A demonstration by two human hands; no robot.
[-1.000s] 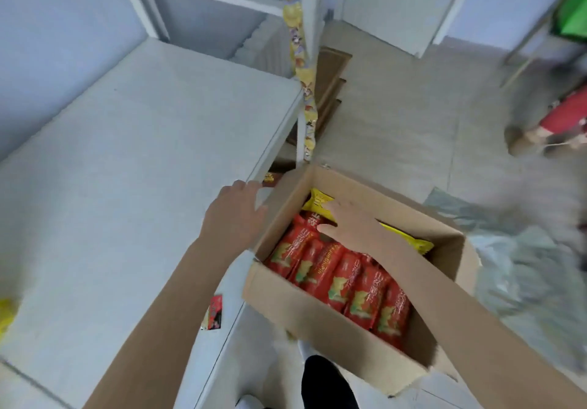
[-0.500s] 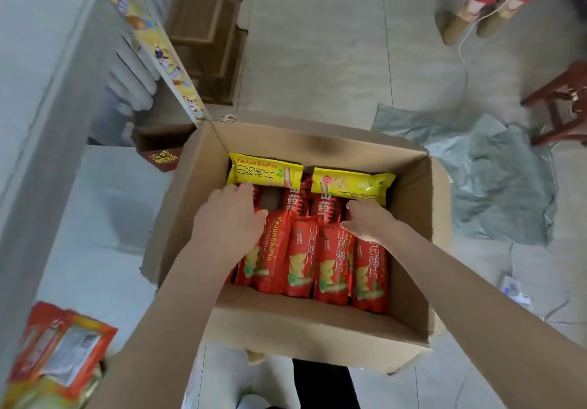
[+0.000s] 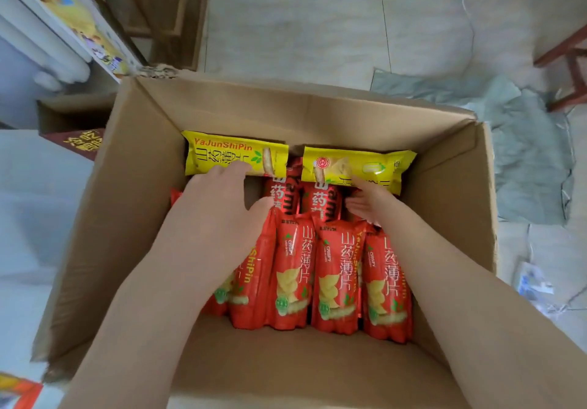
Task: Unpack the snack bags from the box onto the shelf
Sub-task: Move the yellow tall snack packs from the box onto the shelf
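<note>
Inside the cardboard box [image 3: 136,218], our left hand [image 3: 219,205] and right hand [image 3: 371,205] lie open against two yellow chip bags [image 3: 228,157] laid across the packed red chip bags [image 3: 336,268]; with a loose scoop we could drop some.

The pale tiled floor [image 3: 301,27] carries a crumpled grey plastic sheet [image 3: 527,154] at right, with a red-brown stool [image 3: 575,81] near it. On the white shelf [image 3: 28,218] at left lies a red-orange packet [image 3: 16,391].
</note>
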